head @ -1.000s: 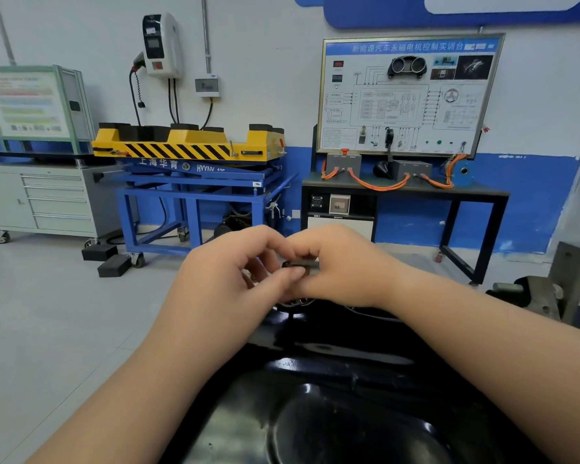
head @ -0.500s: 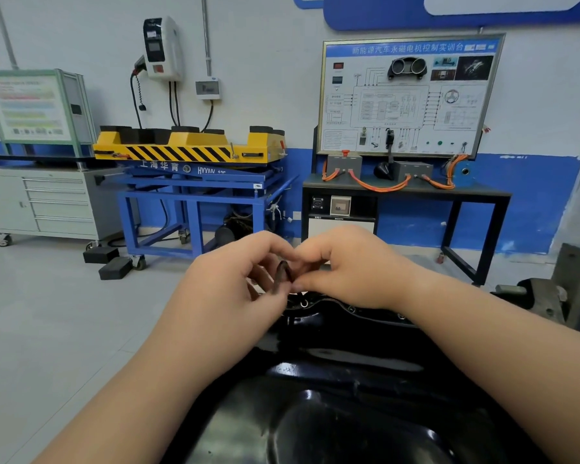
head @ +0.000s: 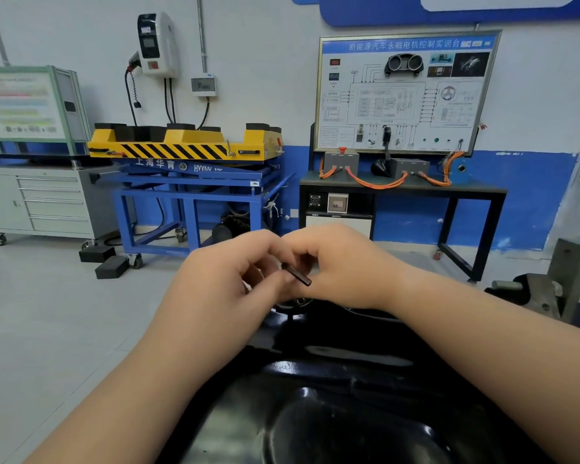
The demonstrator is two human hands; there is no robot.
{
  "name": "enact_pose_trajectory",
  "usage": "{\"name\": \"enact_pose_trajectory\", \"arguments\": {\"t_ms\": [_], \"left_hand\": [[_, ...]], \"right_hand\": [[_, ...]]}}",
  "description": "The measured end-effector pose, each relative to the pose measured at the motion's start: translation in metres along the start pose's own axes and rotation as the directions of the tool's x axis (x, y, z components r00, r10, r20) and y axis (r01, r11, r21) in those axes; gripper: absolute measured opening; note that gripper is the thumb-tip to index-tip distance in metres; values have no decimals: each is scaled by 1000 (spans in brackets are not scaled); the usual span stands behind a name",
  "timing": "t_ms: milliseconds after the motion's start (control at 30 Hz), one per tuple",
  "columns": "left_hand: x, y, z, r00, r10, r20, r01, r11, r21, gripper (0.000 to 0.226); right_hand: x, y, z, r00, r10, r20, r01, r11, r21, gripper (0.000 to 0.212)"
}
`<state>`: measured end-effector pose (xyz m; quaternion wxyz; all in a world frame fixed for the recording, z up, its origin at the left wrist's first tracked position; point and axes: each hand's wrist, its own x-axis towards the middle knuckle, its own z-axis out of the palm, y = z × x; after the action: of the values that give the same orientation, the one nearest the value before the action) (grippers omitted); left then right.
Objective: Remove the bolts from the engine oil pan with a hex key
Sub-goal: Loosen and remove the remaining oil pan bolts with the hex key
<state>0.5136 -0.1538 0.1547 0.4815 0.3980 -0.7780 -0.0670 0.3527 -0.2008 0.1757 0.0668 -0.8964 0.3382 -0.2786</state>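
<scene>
While above oil pan (head: 318,376), left hand (head: 221,283) and right hand (head: 345,266) in grip on hex key (head: 297,275).

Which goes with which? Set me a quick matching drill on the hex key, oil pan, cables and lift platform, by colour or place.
1. hex key
2. oil pan
3. cables
4. lift platform

a. orange
b. yellow with black stripes
c. glossy black, under the forearms
d. held between left hand and right hand

Pairs: 1-d, 2-c, 3-a, 4-b
</scene>
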Motion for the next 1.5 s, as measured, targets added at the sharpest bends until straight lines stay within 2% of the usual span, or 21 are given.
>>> {"name": "enact_pose_trajectory", "arguments": {"t_ms": [100, 167, 267, 333, 500, 767, 833, 933, 1033, 1133, 1200, 1233, 1333, 1400, 1500], "left_hand": [[-1, -1, 0, 1000, 20, 11, -20, 998, 62, 20], [0, -2, 1, 1000, 14, 6, -14, 998, 66, 25], [1, -4, 2, 1000, 5, 9, -6, 996, 92, 27], [1, -5, 3, 1000, -7, 12, 6, 999, 50, 26], [0, -4, 2, 997, -28, 69, 30, 999, -30, 38], [2, -4, 2, 990, -117, -78, 106, 985, -134, 42], [2, -3, 1, 993, -86, -81, 77, 992, -100, 39], [1, 0, 1, 995, 10, -95, -9, 1000, 6, 29], [2, 2, 1, 992, 80, -99, -69, 992, 109, 17], [1, 2, 1, 989, 136, -62, -122, 974, 188, 20], [1, 3, 0, 986, 158, -55, -139, 957, 253, 26], [1, 3, 0, 986, 156, -59, -135, 956, 262, 27], [0, 5, 1, 990, 136, -46, -120, 959, 258, 36], [0, 4, 1, 991, 130, -28, -119, 960, 253, 43], [2, 4, 1, 988, 154, 15, -155, 970, 185, 37]], "right_hand": [[-2, 0, -4, 998, 21, 62, -23, 999, 27, 22], [-5, 2, -7, 996, 23, 87, -29, 997, 67, 5], [-6, 4, -7, 998, 27, 60, -28, 1000, 14, 8], [-6, 4, -7, 998, 30, 48, -31, 1000, 2, 3], [-4, 4, -9, 999, 52, 8, -53, 998, 30, 6], [-1, 3, -3, 999, 41, -10, -41, 998, -53, 16], [0, 4, -3, 999, 54, 1, -54, 997, -49, 16], [0, 1, -1, 999, 36, 11, -36, 999, -16, 35], [0, 1, -1, 999, 29, 19, -30, 999, 13, 21], [-1, 4, -3, 998, 35, 45, -38, 998, 53, 11], [-3, 5, -4, 997, 37, 69, -43, 996, 82, 23], [-4, 5, -4, 996, 38, 85, -45, 996, 81, 28], [-5, 4, -2, 993, 29, 115, -35, 998, 46, 14], [-5, 4, -2, 995, 22, 96, -25, 999, 26, 14], [-4, 6, -5, 997, 23, 68, -24, 1000, 15, 9]]}}
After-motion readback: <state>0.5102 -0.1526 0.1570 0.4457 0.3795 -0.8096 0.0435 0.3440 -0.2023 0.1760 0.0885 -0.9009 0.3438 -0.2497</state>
